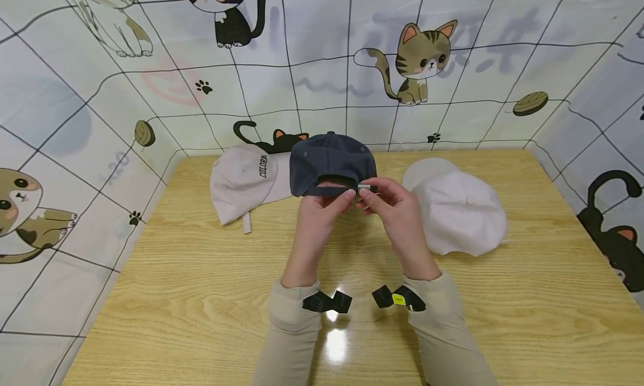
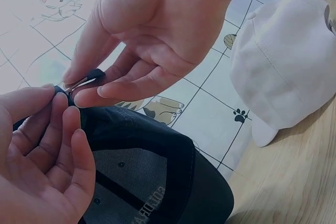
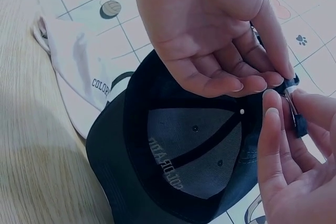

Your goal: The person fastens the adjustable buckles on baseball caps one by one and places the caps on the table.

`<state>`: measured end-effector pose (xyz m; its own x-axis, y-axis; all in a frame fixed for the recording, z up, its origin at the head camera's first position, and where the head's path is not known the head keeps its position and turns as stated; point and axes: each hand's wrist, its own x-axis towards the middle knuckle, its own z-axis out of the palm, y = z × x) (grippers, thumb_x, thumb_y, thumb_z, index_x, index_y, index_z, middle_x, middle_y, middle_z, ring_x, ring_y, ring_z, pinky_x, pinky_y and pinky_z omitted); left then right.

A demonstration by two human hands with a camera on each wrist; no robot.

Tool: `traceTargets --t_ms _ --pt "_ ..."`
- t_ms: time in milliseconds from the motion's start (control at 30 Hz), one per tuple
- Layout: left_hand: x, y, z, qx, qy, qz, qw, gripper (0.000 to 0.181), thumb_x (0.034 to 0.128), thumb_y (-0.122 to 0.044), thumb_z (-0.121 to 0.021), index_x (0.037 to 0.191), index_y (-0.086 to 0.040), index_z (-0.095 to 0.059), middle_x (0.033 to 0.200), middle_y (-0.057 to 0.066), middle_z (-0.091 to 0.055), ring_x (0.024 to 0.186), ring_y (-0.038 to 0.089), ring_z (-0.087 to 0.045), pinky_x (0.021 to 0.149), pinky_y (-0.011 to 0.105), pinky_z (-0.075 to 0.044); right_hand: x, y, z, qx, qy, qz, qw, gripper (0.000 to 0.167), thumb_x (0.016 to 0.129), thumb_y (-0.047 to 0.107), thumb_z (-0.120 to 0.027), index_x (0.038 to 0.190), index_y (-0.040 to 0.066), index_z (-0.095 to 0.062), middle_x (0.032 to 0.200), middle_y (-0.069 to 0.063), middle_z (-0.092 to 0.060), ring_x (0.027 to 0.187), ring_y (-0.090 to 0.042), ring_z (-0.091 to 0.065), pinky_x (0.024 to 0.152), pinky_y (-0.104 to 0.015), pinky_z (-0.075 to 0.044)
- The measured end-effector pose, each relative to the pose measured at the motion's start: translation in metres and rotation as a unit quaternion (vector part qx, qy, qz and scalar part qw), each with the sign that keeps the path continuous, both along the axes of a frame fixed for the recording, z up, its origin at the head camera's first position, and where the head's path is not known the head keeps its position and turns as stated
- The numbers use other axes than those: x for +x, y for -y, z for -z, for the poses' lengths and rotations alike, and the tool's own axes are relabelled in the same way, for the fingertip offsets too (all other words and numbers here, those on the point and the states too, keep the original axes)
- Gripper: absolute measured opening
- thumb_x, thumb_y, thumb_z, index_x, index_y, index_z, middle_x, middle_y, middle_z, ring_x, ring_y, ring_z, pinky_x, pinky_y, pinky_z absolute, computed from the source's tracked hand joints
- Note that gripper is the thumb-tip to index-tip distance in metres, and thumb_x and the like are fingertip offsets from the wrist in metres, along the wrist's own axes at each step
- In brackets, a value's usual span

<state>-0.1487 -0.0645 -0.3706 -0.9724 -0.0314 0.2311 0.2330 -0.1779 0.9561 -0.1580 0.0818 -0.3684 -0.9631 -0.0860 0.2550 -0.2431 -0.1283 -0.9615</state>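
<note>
A navy baseball cap (image 1: 332, 159) is held up with its back opening toward me and its underside showing in both wrist views. My left hand (image 1: 318, 211) pinches the cap's back strap (image 1: 329, 191) near the middle. Thumb and fingers of my right hand (image 1: 399, 210) pinch the strap at its small metal buckle (image 1: 364, 187), beside the left fingertips. The dark strap end (image 3: 300, 125) sticks out past the buckle in the right wrist view. Fingers partly hide the buckle.
A pale cap with dark lettering (image 1: 241, 179) lies on the wooden table (image 1: 201, 307) to the left, its strap hanging down. To the right lies a white cap (image 1: 460, 210). Cat-patterned sheeting (image 1: 322, 89) stands behind and at both sides.
</note>
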Motion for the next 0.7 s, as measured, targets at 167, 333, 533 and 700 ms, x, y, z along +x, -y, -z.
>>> traceTargets --t_ms 167,333,533,700 --pt "0.0000 0.0003 0.0005 0.008 0.000 0.007 0.9999 0.022 0.0818 -0.017 -0.066 0.096 -0.003 -0.060 0.087 0.010 -0.059 0.079 0.024 -0.056 0.074 0.033 -0.048 0.0015 -0.0005 -0.0019 0.003 -0.010 -0.005 0.9999 0.025 0.082 0.016 -0.065 0.103 0.003 -0.061 0.086 -0.013 -0.062 0.071 -0.022 -0.061 0.062 -0.032 -0.050" --pt "-0.0008 0.0010 0.0011 0.036 0.027 0.022 0.9987 0.024 0.0839 -0.024 -0.063 0.097 -0.004 -0.058 0.083 0.011 -0.060 0.076 0.026 -0.058 0.075 0.038 -0.048 -0.0001 -0.0046 0.0004 -0.011 -0.011 -0.006 0.9999 0.025 0.083 0.017 -0.064 0.103 0.004 -0.062 0.087 -0.017 -0.060 0.072 -0.023 -0.060 0.063 -0.034 -0.050" --pt "-0.0017 0.0040 0.0017 0.084 0.053 0.030 0.9946 0.026 0.0863 -0.026 -0.060 0.094 -0.001 -0.058 0.079 0.008 -0.060 0.070 0.019 -0.058 0.074 0.037 -0.048 -0.0014 -0.0083 0.0005 -0.026 -0.013 -0.004 0.9996 0.024 0.083 0.014 -0.063 0.104 0.003 -0.061 0.083 -0.012 -0.061 0.071 -0.023 -0.060 0.062 -0.031 -0.050" --pt "-0.0028 0.0048 0.0031 0.090 0.042 0.024 0.9947 0.022 0.0849 -0.019 -0.062 0.094 0.000 -0.059 0.079 0.008 -0.061 0.070 0.018 -0.059 0.072 0.033 -0.049 -0.0012 -0.0097 -0.0022 -0.031 -0.009 -0.005 0.9995 0.023 0.083 0.011 -0.063 0.103 0.002 -0.062 0.081 -0.009 -0.062 0.069 -0.021 -0.061 0.060 -0.028 -0.050"
